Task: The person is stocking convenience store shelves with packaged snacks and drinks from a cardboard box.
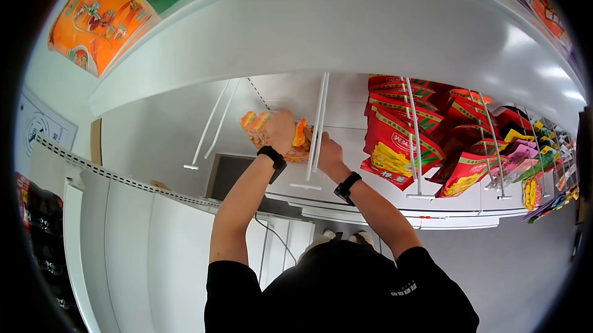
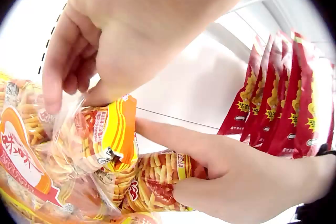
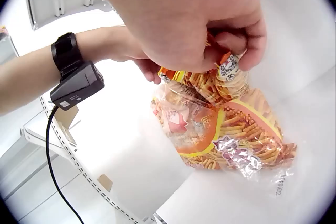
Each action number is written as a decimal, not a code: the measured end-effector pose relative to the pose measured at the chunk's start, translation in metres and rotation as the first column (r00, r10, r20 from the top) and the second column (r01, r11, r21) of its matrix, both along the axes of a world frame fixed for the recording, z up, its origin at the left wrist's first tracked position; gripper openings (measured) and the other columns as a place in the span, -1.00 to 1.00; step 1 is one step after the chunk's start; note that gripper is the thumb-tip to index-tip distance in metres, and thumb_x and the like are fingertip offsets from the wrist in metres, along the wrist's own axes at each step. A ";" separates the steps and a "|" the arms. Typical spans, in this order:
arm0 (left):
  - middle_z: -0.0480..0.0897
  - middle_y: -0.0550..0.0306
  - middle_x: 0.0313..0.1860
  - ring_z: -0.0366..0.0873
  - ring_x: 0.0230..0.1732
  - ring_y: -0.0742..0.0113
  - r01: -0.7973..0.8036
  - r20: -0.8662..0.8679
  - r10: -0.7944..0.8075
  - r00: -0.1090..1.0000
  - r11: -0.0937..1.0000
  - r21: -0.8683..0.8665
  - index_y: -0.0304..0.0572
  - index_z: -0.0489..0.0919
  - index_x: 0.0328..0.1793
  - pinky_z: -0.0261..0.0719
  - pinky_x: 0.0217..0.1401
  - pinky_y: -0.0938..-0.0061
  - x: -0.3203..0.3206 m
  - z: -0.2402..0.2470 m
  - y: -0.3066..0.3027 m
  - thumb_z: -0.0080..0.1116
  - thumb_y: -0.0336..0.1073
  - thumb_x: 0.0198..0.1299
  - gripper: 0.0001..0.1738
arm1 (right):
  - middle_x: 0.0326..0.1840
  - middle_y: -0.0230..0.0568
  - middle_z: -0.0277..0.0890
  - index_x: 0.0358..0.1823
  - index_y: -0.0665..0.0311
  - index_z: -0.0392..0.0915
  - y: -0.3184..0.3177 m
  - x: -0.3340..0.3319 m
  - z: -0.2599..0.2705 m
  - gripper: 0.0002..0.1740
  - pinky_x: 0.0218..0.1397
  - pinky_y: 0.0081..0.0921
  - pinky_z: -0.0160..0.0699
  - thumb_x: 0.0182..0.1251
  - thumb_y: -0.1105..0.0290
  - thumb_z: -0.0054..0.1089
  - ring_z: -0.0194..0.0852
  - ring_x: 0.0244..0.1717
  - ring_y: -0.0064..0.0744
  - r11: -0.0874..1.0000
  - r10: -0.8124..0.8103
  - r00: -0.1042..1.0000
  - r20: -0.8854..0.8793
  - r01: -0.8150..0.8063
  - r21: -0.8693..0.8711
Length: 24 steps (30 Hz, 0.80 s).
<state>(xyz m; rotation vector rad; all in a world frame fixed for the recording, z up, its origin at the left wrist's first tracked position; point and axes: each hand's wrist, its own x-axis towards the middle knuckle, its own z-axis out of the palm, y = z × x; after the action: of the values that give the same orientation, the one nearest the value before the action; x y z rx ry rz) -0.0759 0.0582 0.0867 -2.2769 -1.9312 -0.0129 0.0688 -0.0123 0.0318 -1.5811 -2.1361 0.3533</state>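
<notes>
Both hands are at a clear plastic bag (image 3: 199, 134) of small fry-shaped snack packets, below the shelf edge. In the left wrist view, my left hand (image 2: 79, 50) pinches the clear film near the bag's opening, fingers bent. My right hand (image 2: 226, 174) grips a small snack packet (image 2: 155, 182) at that opening, thumb and fingers around its end. Beside it, another packet with a yellow-orange end (image 2: 118, 132) sticks up from the film. The right wrist view shows my right hand (image 3: 184, 24) over the packets, with the left hand (image 3: 139, 61) behind it.
White display hooks (image 1: 321, 129) stick out close to the right hand, and another pair (image 1: 213, 123) is to the left. Red snack bags (image 1: 401, 138) hang in rows at right. A grey shelf (image 1: 346, 30) curves overhead, with orange packaging (image 1: 102, 21) at upper left.
</notes>
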 end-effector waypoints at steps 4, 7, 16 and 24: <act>0.55 -0.26 -0.52 0.53 -0.40 -0.22 0.204 0.173 -0.214 0.961 0.976 0.071 -0.35 0.58 -0.53 0.52 -0.30 0.12 -0.007 -0.006 0.008 0.12 -0.21 0.01 -0.71 | -0.16 -0.08 0.35 0.34 -0.22 0.19 0.000 0.003 0.008 -0.34 -0.32 -0.30 0.59 0.17 0.35 0.08 0.57 -0.32 -0.16 0.990 -0.009 0.998 0.068 0.018 -0.143; 0.54 -0.30 -0.49 0.52 -0.40 -0.27 0.307 0.326 -0.346 0.880 0.937 0.165 -0.35 0.58 -0.48 0.49 -0.32 0.06 -0.010 -0.013 0.012 0.13 -0.19 -0.02 -0.71 | -0.18 0.01 0.40 0.15 0.10 0.31 0.008 0.000 0.003 -0.55 -0.33 -0.25 0.61 0.21 0.27 0.03 0.57 -0.34 -0.02 0.991 -0.023 1.000 0.019 0.025 -0.134; 0.56 -0.28 -0.47 0.52 -0.35 -0.24 0.302 0.463 -0.272 0.844 0.953 0.010 -0.39 0.47 -0.43 0.47 -0.29 0.07 0.002 0.011 -0.005 0.07 -0.24 0.05 -0.73 | 0.10 0.02 0.40 0.11 0.15 0.41 0.045 -0.026 0.002 -0.63 -0.22 -0.33 0.61 0.31 0.26 -0.04 0.55 -0.14 -0.12 0.987 -0.005 0.998 -0.055 -0.004 -0.163; 0.55 -0.17 -0.44 0.51 -0.37 -0.13 0.163 0.658 -0.175 0.732 0.983 0.080 -0.33 0.45 -0.33 0.46 -0.35 0.17 -0.010 -0.013 0.000 0.08 -0.31 0.01 -0.80 | -0.12 -0.12 0.40 0.20 0.29 0.25 0.032 0.001 0.022 -0.37 -0.18 -0.43 0.54 0.05 0.42 0.24 0.52 -0.21 -0.15 0.968 -0.038 0.633 -0.773 -0.169 -0.186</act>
<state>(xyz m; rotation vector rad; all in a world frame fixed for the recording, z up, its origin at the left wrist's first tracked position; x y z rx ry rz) -0.0862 0.0585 0.0740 -2.6603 -1.9456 -0.9958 0.0702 0.0197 0.0534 -1.1286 -1.4824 1.1372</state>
